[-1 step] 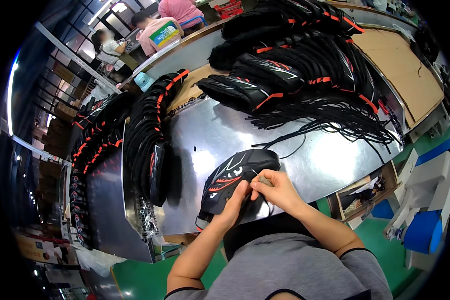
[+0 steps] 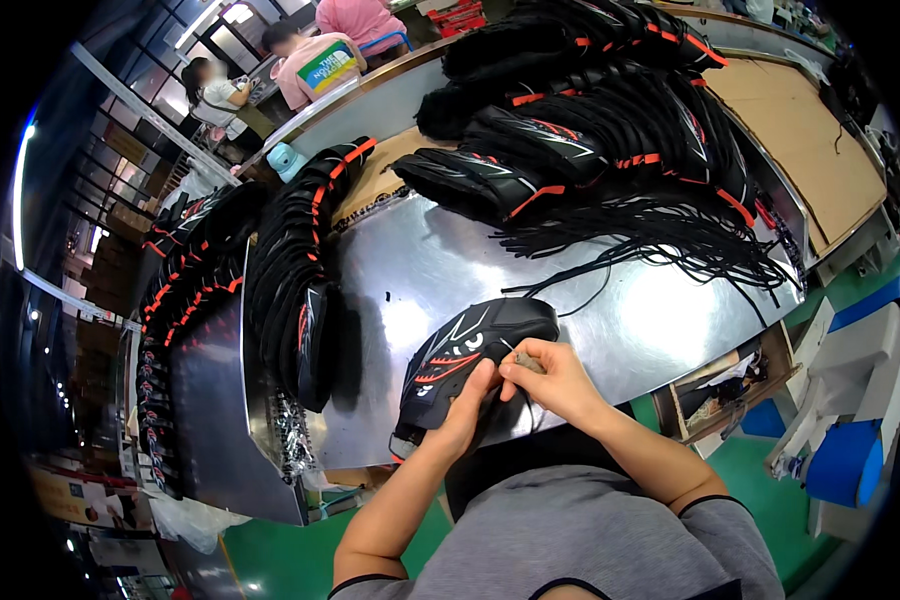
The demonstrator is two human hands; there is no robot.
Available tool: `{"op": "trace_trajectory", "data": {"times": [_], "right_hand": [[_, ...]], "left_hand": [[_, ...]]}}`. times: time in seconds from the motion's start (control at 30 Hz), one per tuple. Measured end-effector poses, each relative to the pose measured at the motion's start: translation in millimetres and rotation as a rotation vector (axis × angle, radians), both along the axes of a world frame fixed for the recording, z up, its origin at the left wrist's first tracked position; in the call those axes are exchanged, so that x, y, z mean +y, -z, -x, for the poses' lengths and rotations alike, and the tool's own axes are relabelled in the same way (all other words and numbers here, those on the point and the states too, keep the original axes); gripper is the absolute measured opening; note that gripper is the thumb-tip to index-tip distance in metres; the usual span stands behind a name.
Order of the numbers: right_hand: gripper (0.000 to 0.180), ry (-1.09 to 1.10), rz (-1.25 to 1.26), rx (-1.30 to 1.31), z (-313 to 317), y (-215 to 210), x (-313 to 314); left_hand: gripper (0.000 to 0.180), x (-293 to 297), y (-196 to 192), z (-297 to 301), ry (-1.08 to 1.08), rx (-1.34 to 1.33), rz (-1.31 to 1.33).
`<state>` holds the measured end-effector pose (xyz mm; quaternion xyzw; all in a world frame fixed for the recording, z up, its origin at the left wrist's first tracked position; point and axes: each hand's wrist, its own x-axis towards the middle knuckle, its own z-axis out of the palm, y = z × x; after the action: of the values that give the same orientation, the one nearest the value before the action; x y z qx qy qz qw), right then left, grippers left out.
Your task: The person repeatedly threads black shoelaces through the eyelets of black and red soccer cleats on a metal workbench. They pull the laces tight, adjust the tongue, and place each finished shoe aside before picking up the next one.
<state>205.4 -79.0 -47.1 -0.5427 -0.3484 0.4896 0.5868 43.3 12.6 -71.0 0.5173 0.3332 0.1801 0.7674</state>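
A black shoe upper with red and white markings lies tilted near the front edge of the metal table. My left hand grips its near side, thumb up by the lacing opening. Beside that thumb, my right hand pinches a small tool with a grey-brown handle; its thin tip points at the lacing edge. The tool's exact kind is hard to make out. A dark lace end hangs below my fingers. My hands hide part of the upper's near side.
Stacked black uppers fill the far right, with a bundle of loose black laces before them. Another curved row of uppers stands left. An open drawer juts out at right. Other people sit beyond the far partition.
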Motion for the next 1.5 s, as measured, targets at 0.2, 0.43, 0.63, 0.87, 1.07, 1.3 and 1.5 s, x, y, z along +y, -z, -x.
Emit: {"op": "trace_trajectory", "data": {"times": [0.2,0.43,0.63,0.87,1.07,1.3,1.5], "right_hand": [[0.016,-0.102,0.095,-0.169,-1.2,-22.7,-10.8],[0.014,-0.077,-0.011,-0.123,-1.5,-18.4,-25.0],[0.015,-0.098,0.009,-0.14,-4.5,-24.4,-23.8],[0.016,-0.083,0.079,-0.27,-6.5,-21.0,-18.4],[0.016,-0.176,0.059,-0.829,-32.9,-25.6,-15.8],[0.056,0.16,0.098,-0.241,-75.1,27.6,-6.0],[0.031,0.362,0.051,-0.042,-70.7,67.5,14.9]], "left_hand": [[0.033,-8.3,-15.6,-1.3,-0.086,0.112,-0.055],[0.026,-14.9,-24.7,-4.2,-0.133,0.092,-0.113],[0.024,-18.7,-34.8,-3.5,-0.167,0.158,-0.187],[0.014,-41.1,-67.0,-15.7,-0.072,0.248,-1.433],[0.024,-17.2,-12.1,-2.6,-0.032,0.171,-0.637],[0.044,38.1,-6.4,-4.0,0.151,0.031,0.408],[0.045,20.7,-40.2,0.1,0.517,0.513,-0.716]]}}
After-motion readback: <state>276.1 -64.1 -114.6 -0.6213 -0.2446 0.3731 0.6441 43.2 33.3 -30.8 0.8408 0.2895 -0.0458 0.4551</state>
